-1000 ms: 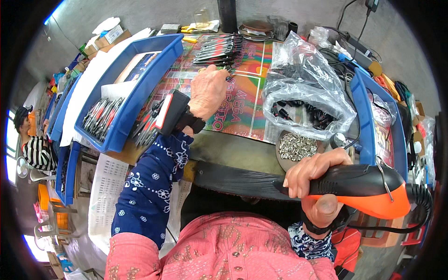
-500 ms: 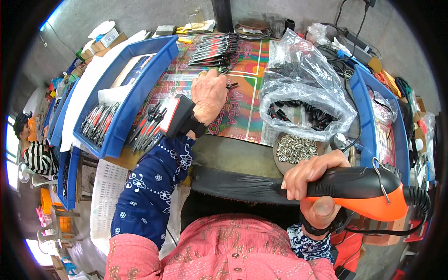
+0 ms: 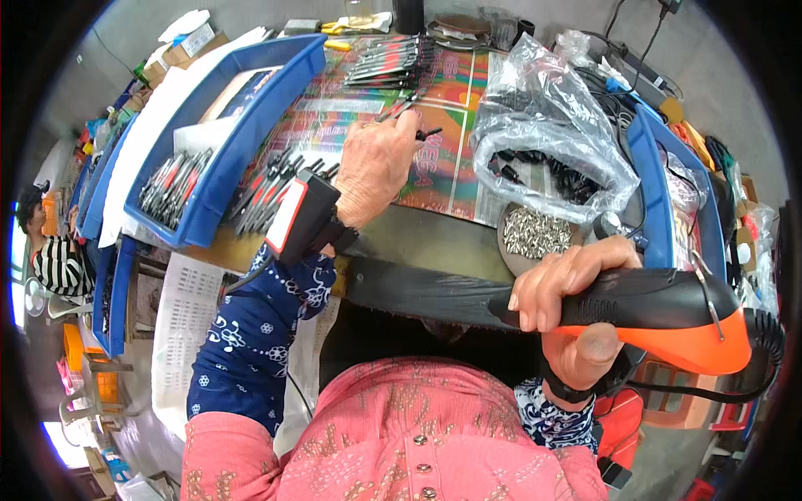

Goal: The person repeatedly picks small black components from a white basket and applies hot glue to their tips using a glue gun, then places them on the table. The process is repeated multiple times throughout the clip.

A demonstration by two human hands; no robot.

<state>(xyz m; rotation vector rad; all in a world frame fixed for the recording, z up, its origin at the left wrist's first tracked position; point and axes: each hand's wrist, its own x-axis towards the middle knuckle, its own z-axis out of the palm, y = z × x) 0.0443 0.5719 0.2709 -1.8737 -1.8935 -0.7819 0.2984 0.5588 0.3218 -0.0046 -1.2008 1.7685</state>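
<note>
My left hand [image 3: 376, 171] is closed over the patterned work mat [image 3: 451, 175], fingers curled. A black pen-shaped piece [image 3: 429, 134] pokes out from under its fingertips; most of it is hidden. Just beyond the knuckles is a black-and-red pen-shaped piece [image 3: 398, 107], and I cannot tell whether the fingers touch it. Farther back lies a stack of similar black-and-red pieces [image 3: 389, 63]. My right hand [image 3: 568, 288] grips a black-and-orange electric screwdriver [image 3: 668, 313], held level near my body. Loose black-and-red pieces [image 3: 266, 194] lie left of my left hand.
A blue bin [image 3: 276, 100] with more pieces stands left. To the right are a clear plastic bag [image 3: 535, 138] of black parts, a dish of small metal parts [image 3: 536, 234] and another blue bin [image 3: 656, 188]. A coiled cord [image 3: 764, 338] hangs off the screwdriver. A person [image 3: 58, 267] is far left.
The view has shifted, so the table sits higher in it. My left hand has drawn back slightly from the stack, exposing more of the black-and-red piece. My right hand still holds the electric screwdriver.
</note>
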